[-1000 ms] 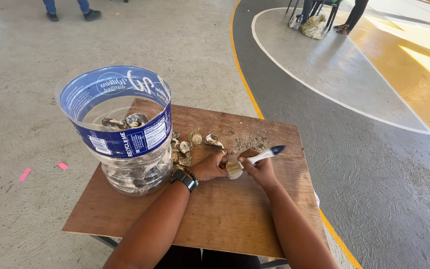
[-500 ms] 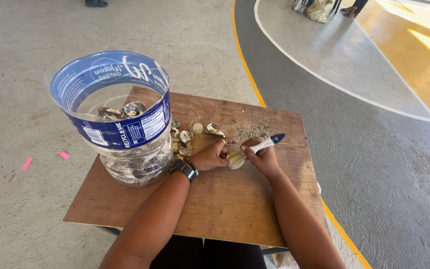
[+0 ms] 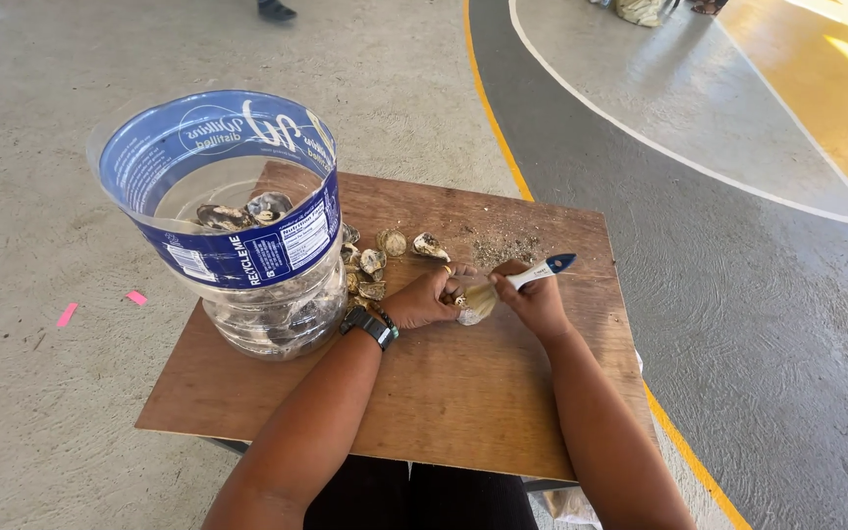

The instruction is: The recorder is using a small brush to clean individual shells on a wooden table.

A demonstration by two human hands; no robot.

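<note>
Oyster shell (image 3: 469,315) held on the wooden counter (image 3: 463,402), under the brush.

The left hand (image 3: 426,299) is closed around the shell, pinning it near the middle of the counter, while the right hand (image 3: 534,300) grips a small brush (image 3: 514,286) with a white and blue handle, its pale bristles touching the shell. Just beyond the hands, a cluster of other shells (image 3: 385,257) lies loose on the counter beside a scatter of grit (image 3: 504,249). To the left stands a cut-open clear plastic jug (image 3: 233,221) with a blue label, holding water and more shells. Judging by this, one shell is in work, several on the counter may be done or waiting, I cannot tell which, and the jug holds many more.
</note>
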